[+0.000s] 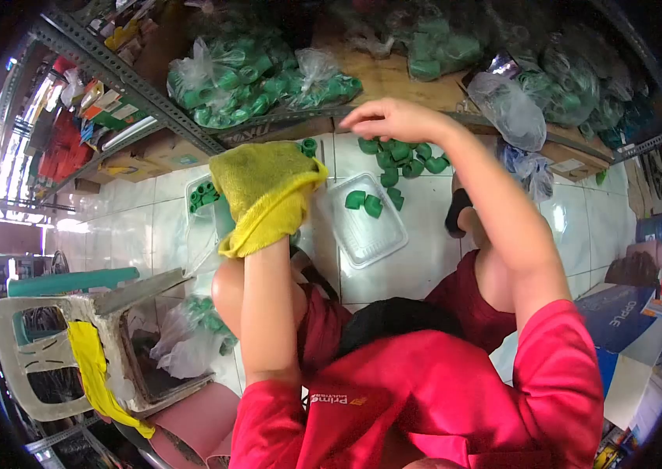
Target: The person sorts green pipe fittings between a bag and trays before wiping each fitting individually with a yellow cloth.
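- While a person in a red shirt sits low, the right hand hangs over the far side, fingers loosely extended, nothing visible in its grasp.
- The left forearm ends inside a stained yellow fabric cloth, which hides the left hand; whether it clutches anything, I cannot tell.
- Two green plastic elbow fittings lie at the far end of a rectangular clear plastic tray, between the knees on the glossy white tiled floor.
- More loose green elbow pieces are heaped beyond the tray, to its far right; a careless sweep of the right hand could likely scatter these rounded shapes across smooth tile.
- The cloth's bulk probably dulls touch and blocks sight, so it could knock the pale tray of green fittings at left.
- A black shoe rests right of the clear tray; a shifting foot might nudge the tray or strike loose pieces.
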